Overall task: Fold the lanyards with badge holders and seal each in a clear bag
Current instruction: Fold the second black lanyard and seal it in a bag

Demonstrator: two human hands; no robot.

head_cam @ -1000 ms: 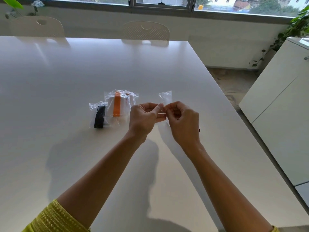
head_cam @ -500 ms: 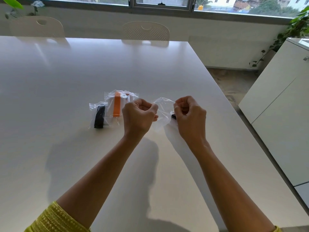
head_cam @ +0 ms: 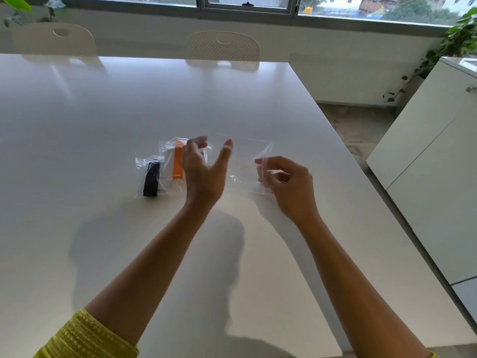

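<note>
Soft window daylight, motion-blurred hands point(head_cam: 204, 171)

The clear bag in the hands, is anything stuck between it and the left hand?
Nothing visible is. The clear bag is pinched at its right edge by the right hand. The left hand is open right beside the bag's left edge, in front of the bagged orange lanyard.

1 view only, worn on the head. Looks forward and down across a white table point(head_cam: 103, 130) from its near edge. Wide-angle: table edges bow, far corners stretch. Both forearms enter from the bottom of frame; left hand point(head_cam: 202, 171) and right hand point(head_cam: 286, 183) sit close, near frame centre. Far side takes in 2 chairs point(head_cam: 223, 46), a window sill along the top, a white cabinet point(head_cam: 433, 161) at right. No 2nd view to overlap.
</note>
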